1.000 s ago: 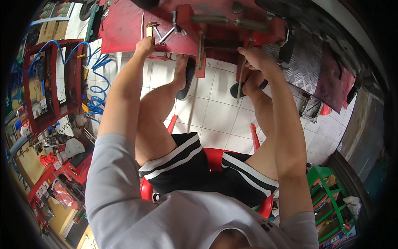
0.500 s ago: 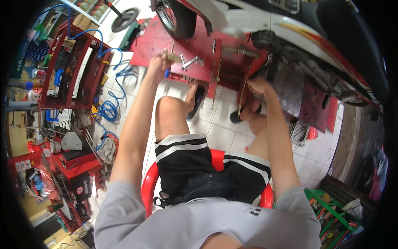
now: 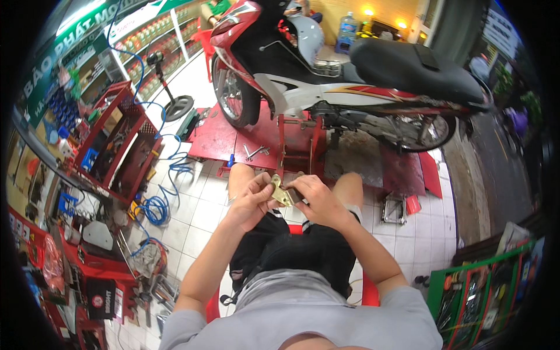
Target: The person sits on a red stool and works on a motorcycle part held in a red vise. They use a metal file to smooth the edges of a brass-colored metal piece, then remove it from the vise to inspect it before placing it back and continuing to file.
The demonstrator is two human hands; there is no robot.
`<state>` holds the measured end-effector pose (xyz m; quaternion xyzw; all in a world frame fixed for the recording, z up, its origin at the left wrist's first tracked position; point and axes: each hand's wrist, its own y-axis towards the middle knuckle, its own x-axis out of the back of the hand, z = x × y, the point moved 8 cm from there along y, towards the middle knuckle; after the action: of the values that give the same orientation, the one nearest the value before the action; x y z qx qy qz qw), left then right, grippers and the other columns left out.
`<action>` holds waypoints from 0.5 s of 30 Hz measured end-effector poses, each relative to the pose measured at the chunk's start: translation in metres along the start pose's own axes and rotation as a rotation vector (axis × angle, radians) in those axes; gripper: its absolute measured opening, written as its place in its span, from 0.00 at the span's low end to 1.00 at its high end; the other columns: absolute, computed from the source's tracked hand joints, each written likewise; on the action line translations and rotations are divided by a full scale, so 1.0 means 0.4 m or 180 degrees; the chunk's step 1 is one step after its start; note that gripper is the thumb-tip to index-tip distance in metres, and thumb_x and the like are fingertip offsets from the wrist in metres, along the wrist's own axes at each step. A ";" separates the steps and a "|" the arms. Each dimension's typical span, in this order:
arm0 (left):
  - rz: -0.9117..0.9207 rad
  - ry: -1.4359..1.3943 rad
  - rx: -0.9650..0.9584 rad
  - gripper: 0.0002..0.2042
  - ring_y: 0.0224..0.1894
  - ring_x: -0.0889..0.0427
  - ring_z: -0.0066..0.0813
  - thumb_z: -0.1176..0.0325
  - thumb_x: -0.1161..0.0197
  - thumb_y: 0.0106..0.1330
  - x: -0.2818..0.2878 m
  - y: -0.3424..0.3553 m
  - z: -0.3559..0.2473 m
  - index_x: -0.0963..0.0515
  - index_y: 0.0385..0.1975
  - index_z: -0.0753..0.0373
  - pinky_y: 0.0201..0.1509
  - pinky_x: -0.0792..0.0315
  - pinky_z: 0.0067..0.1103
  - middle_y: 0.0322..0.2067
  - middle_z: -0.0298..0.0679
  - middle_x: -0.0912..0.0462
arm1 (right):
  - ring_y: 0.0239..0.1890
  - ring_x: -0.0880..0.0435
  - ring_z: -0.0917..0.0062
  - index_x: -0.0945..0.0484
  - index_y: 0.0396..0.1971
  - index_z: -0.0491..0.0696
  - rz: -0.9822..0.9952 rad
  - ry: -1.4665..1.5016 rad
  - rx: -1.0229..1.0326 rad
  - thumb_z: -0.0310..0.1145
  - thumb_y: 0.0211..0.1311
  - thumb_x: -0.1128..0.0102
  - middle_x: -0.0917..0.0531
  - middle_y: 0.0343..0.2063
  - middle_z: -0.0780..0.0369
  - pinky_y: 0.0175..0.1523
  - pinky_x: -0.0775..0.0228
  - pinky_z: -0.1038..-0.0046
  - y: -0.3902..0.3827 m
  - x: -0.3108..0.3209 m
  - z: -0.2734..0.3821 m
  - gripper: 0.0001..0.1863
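A small gold-coloured metal bracket (image 3: 280,192) with holes is held up above my lap. My left hand (image 3: 255,201) pinches its left side between thumb and fingers. On the other side, the bent fingers of my right hand (image 3: 317,199) grip the bracket's right end, where a darker flat part shows; whether that is one piece with the bracket I cannot tell. Beyond my hands, several wrenches (image 3: 254,153) lie on the red lift platform (image 3: 213,137). A red and white motorbike (image 3: 303,96) stands on that platform, by a red metal stand (image 3: 300,146).
A red tool cart (image 3: 119,140) and a coiled blue air hose (image 3: 153,210) are on the left. To the lower right stands a green rack (image 3: 466,274) of tools. A metal frame (image 3: 395,210) lies on the tiled floor (image 3: 192,201). Another person (image 3: 219,8) is partly visible at the back.
My left hand has come back from over the platform with the gold-coloured bracket. My right hand has left the red stand and joined it at the bracket. My view has tilted up.
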<state>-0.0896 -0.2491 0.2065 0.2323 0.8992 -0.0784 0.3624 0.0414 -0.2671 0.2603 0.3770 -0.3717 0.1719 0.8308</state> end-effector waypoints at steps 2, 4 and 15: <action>0.0196 -0.0023 0.0117 0.04 0.41 0.19 0.26 0.72 0.46 0.70 -0.059 -0.056 0.023 0.32 0.40 0.61 0.46 0.21 0.24 0.40 0.37 0.23 | 0.43 0.22 0.56 0.27 0.44 0.42 0.0110 0.0485 -0.0372 0.27 0.55 0.38 0.21 0.37 0.51 0.46 0.30 0.61 -0.055 0.029 0.055 0.16; 0.0380 0.0245 0.0227 0.06 0.41 0.19 0.27 0.70 0.44 0.70 -0.113 -0.099 0.037 0.32 0.40 0.62 0.45 0.21 0.23 0.39 0.38 0.22 | 0.34 0.21 0.57 0.27 0.38 0.40 0.0142 0.0761 -0.0627 0.27 0.57 0.40 0.22 0.30 0.50 0.39 0.32 0.63 -0.102 0.061 0.102 0.11; 0.0902 0.1995 -0.1021 0.06 0.37 0.21 0.22 0.80 0.41 0.64 -0.283 -0.205 0.015 0.32 0.31 0.67 0.42 0.25 0.20 0.35 0.37 0.23 | 0.41 0.20 0.68 0.28 0.47 0.41 -0.1598 0.0162 -0.0733 0.19 0.53 0.45 0.21 0.39 0.57 0.47 0.28 0.73 -0.188 0.211 0.175 0.18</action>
<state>-0.0537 -0.3638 0.2778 0.3074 0.9262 0.1892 0.1087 0.1058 -0.3688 0.3168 0.3559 -0.2627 -0.0733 0.8938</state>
